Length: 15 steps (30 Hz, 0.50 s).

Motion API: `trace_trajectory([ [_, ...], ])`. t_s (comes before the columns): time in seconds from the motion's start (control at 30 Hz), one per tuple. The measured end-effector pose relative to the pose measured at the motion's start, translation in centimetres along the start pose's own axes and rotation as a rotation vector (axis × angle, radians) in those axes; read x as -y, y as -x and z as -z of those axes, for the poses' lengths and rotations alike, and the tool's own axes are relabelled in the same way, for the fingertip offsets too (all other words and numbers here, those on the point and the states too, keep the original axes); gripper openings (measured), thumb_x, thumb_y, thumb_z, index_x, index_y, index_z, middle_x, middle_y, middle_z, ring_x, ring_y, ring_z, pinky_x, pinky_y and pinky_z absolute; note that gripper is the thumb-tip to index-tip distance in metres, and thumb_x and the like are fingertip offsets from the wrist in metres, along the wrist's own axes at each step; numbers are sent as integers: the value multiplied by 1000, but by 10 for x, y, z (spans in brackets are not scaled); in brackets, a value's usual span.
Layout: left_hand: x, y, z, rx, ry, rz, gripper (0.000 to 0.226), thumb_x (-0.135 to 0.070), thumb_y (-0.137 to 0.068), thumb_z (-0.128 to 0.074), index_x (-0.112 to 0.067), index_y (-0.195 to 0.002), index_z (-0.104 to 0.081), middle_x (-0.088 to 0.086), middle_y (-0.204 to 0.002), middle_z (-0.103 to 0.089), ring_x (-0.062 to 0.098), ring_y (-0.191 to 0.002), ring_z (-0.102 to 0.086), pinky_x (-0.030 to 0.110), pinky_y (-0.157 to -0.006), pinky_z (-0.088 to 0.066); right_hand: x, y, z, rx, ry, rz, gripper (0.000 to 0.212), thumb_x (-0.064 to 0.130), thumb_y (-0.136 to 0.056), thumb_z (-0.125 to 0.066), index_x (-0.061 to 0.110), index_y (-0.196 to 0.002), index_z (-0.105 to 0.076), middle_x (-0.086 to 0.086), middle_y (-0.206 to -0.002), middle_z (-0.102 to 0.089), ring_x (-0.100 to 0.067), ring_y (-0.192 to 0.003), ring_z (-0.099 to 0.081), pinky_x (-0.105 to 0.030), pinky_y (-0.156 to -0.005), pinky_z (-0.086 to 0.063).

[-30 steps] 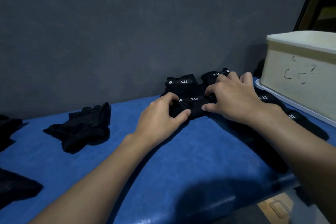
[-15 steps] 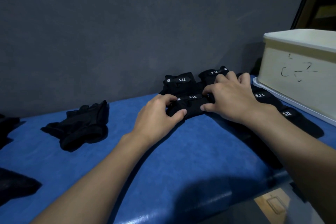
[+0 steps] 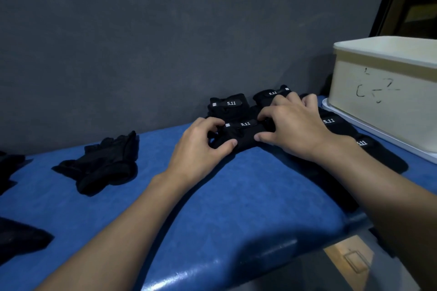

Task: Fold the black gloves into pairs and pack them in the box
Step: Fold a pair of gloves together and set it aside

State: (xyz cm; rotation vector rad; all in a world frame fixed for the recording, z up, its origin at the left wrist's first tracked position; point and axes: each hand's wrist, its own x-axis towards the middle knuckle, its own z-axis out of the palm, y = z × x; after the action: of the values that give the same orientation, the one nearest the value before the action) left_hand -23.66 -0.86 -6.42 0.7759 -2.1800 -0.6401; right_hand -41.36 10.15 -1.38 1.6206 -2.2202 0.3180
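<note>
A folded black glove pair (image 3: 243,133) with a white "5.11" label lies on the blue padded table (image 3: 236,196). My left hand (image 3: 201,149) grips its left end, thumb in front and fingers curled over the top. My right hand (image 3: 293,125) grips its right end the same way. Two more folded pairs sit behind it against the wall, one (image 3: 228,105) on the left and one (image 3: 269,95) partly hidden by my right fingers. The cream box (image 3: 387,92) stands at the far right on a white tray.
A loose black glove (image 3: 104,163) lies on the table to the left. More black gloves (image 3: 16,238) show at the left edge. Flat labelled gloves (image 3: 335,123) lie under my right wrist beside the tray (image 3: 378,134). A grey wall backs the table.
Both hands have kept their hold on the folded pair and barely shifted. The view has drifted a little, so the box sits slightly lower and further left.
</note>
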Motion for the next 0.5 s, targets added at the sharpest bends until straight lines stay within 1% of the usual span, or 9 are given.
trace_trajectory([
  [0.13,-2,4,9,-10,3,-4,38,-47,-76,-77,-33,-110,-66,-16,-101,-56,2,-74,-54,39,-79,-54,5,0,5,-19,-35,17,38,63,-80,-63,35,-106,-66,8,-106,-53,-17,-105,-39,-39,-88,-22],
  [0.23,-2,9,25,4,-31,-1,32,-46,-78,-77,-34,-106,-66,-17,-102,-57,3,-71,-56,35,-77,-54,16,-1,8,-45,-76,47,34,61,-82,-63,35,-104,-66,10,-102,-52,-15,-101,-39,-38,-87,-21],
  [0.3,0,15,42,19,-78,12,32,-47,-81,-75,-34,-108,-66,-17,-103,-57,2,-74,-58,29,-76,-53,29,-1,9,-59,-112,76,32,59,-84,-62,34,-103,-66,11,-101,-53,-15,-100,-40,-38,-88,-22],
  [0.37,4,23,65,23,-155,21,32,-49,-83,-72,-33,-111,-65,-17,-104,-58,2,-82,-59,26,-75,-51,47,-1,9,-70,-157,120,29,57,-86,-61,34,-103,-65,11,-99,-54,-14,-99,-40,-37,-88,-24],
  [0.43,12,32,92,11,-239,35,29,-49,-86,-69,-33,-110,-65,-17,-103,-60,3,-89,-59,27,-76,-50,68,0,8,-74,-211,180,28,55,-88,-59,34,-105,-65,13,-100,-55,-14,-100,-42,-37,-89,-25],
  [0.5,23,44,119,-5,-308,61,24,-46,-87,-68,-31,-105,-66,-16,-99,-61,4,-89,-59,32,-79,-51,92,1,5,-56,-293,240,27,52,-90,-58,33,-109,-64,14,-102,-57,-13,-102,-43,-37,-92,-26],
])
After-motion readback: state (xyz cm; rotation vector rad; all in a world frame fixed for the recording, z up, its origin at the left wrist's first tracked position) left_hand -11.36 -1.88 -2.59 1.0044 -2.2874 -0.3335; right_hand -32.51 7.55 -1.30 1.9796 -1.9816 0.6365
